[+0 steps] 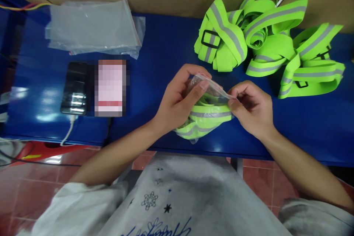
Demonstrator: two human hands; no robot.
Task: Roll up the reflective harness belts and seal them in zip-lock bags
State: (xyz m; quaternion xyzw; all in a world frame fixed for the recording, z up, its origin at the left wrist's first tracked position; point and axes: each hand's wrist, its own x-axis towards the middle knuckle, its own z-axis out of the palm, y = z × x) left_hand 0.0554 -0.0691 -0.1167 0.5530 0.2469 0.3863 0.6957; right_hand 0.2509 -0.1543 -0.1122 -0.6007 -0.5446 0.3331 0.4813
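Observation:
A clear zip-lock bag (218, 97) with a folded neon-green reflective strap (210, 114) inside sits over the front part of the blue table. My left hand (185, 97) grips the bag's upper left, thumb lying across the plastic near the zip edge. At the other end of that edge, my right hand (250, 108) pinches the corner between thumb and fingers. The zip strip runs slanting between both hands. Whether it is sealed along its whole length cannot be made out.
Several neon-green reflective straps with black buckles (225, 38) lie heaped at the back right. A stack of clear bags (91, 25) rests at the back left. Nearer are a black phone (74, 88) on a white cable and a blurred-out device (110, 86).

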